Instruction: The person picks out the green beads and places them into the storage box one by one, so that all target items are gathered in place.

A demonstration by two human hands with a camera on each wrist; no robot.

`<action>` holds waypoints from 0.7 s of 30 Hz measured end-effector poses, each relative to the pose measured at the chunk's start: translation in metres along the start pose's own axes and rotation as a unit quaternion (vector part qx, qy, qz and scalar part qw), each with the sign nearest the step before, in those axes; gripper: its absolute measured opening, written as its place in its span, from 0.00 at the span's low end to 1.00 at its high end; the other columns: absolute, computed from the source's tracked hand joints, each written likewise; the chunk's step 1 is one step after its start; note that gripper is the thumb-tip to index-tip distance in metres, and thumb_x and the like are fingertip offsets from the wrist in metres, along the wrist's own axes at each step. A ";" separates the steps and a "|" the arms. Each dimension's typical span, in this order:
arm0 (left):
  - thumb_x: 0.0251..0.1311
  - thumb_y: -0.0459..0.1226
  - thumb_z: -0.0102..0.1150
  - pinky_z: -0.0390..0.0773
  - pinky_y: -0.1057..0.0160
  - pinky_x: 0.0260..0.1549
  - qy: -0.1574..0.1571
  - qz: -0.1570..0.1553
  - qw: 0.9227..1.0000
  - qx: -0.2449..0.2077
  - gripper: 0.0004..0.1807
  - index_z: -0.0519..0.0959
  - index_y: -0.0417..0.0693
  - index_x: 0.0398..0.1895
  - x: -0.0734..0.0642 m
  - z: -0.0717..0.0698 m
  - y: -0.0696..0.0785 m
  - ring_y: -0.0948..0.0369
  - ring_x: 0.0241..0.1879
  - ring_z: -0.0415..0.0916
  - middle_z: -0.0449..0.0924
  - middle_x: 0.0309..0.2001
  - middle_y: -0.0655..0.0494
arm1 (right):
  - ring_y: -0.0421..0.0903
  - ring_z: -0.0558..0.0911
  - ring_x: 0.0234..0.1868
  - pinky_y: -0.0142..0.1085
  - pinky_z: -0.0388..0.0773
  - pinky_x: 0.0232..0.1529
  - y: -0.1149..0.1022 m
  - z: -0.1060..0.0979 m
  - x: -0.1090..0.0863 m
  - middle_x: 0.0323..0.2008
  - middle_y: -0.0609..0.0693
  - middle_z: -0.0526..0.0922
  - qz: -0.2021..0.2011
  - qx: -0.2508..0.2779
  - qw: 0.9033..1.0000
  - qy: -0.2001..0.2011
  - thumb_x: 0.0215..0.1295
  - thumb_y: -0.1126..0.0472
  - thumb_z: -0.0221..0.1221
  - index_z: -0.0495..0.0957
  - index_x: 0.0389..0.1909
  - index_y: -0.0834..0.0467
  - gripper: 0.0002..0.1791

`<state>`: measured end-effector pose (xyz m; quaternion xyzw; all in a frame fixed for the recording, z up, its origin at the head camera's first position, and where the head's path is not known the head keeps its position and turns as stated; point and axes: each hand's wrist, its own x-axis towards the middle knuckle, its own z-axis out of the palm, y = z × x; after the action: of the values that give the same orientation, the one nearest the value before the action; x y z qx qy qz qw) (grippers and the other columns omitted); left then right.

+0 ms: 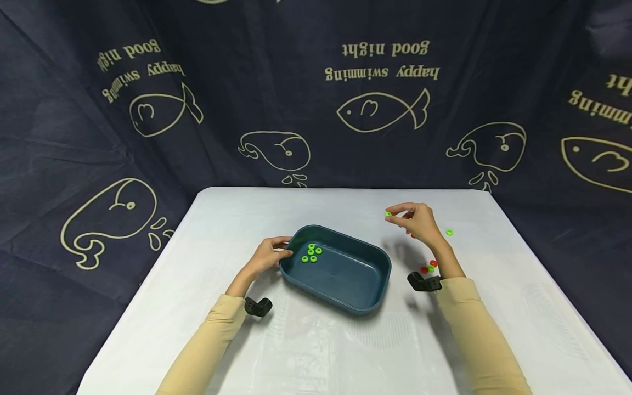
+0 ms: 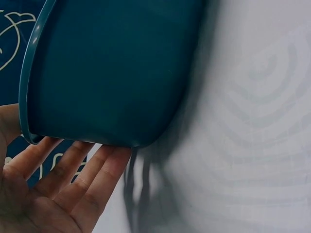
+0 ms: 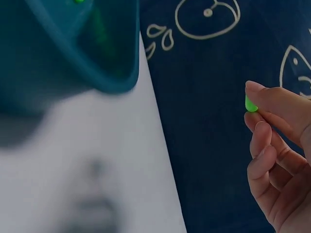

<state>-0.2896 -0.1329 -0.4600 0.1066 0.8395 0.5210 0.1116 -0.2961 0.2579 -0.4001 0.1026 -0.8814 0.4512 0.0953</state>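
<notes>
A dark teal rectangular plastic tub point(image 1: 340, 274) is in the middle of the head view, with several small green rings point(image 1: 311, 252) grouped at its left end. My left hand point(image 1: 266, 256) grips that end, thumb over the rim and fingers against the outer wall; the left wrist view shows those fingers point(image 2: 92, 179) under the tub's edge. Beyond the tub's right end, my right hand point(image 1: 417, 222) pinches one small green ring point(image 1: 388, 214) between thumb and fingertips, held up over the table. In the right wrist view the pinched ring point(image 3: 250, 105) is partly covered by the thumb.
Near my right wrist lie two red rings point(image 1: 424, 270) and a green ring point(image 1: 431, 269). Another green ring point(image 1: 449, 232) lies farther right, and a red piece point(image 1: 412, 235) peeks out below my right hand. A dark printed cloth point(image 1: 276, 71) hangs behind the white table point(image 1: 237, 214).
</notes>
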 end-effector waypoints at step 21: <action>0.60 0.33 0.57 0.75 0.60 0.24 0.000 -0.008 1.000 0.003 0.24 0.72 0.42 0.61 -0.001 0.000 0.002 0.53 0.41 0.78 0.76 0.53 0.39 | 0.46 0.75 0.16 0.31 0.69 0.14 -0.042 0.088 0.030 0.37 0.58 0.85 -0.072 0.033 0.994 -0.072 0.55 0.61 0.66 0.85 0.40 0.59 0.12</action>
<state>-0.2888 -0.1318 -0.4581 0.1002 0.8420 0.5172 0.1157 -0.3207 0.1587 -0.4101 0.2011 -0.8607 0.4638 0.0608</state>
